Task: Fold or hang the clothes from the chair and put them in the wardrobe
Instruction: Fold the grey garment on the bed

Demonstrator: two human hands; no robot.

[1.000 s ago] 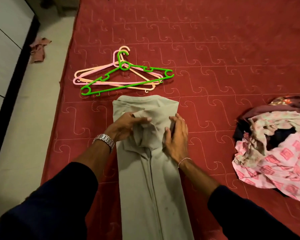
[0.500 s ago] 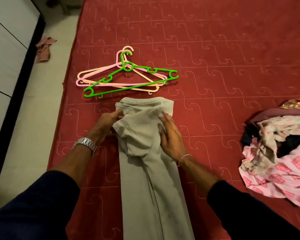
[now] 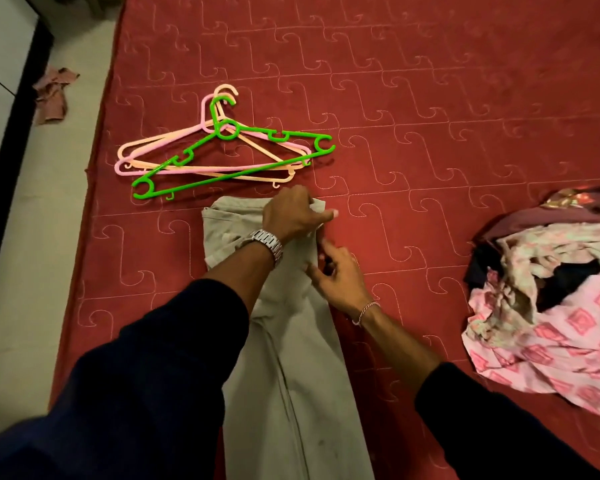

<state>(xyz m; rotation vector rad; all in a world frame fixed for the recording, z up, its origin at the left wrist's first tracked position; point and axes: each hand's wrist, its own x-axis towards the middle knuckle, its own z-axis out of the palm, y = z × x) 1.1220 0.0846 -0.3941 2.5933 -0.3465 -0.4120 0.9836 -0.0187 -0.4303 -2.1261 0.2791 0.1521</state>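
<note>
A view from a head-worn camera looks down onto a bed (image 3: 430, 81) covered with a dark red quilted spread. A pair of grey-beige trousers (image 3: 291, 375) lies flat on the bed, folded lengthwise, running from the near edge of the picture up to the waistband in the middle.

The left hand (image 3: 288, 216), with a metal watch (image 3: 265, 242) on its wrist, reaches across the trousers to the far right corner of the waistband; its fingers curl over the cloth there and the thumb sticks out past the edge, so it grips the corner. The right hand (image 3: 340, 275), wearing a thin bracelet (image 3: 366, 311), sits just below it at the right edge of the trousers, with its fingers bent and pinching the cloth at that edge. The two hands are close together, the left arm crossing above the trousers. Both arms wear dark blue sleeves.

Just beyond the waistband lies a small heap of hangers: a green hanger (image 3: 229, 150) on top of pink and peach ones (image 3: 160, 157). Well to the right on the bed sits a crumpled pile of clothes (image 3: 551, 327), mostly pink and white patterned cloth with dark pieces among it.

To the left of the bed is a pale floor (image 3: 35, 237), with a crumpled pinkish rag (image 3: 52, 95) lying on it.
</note>
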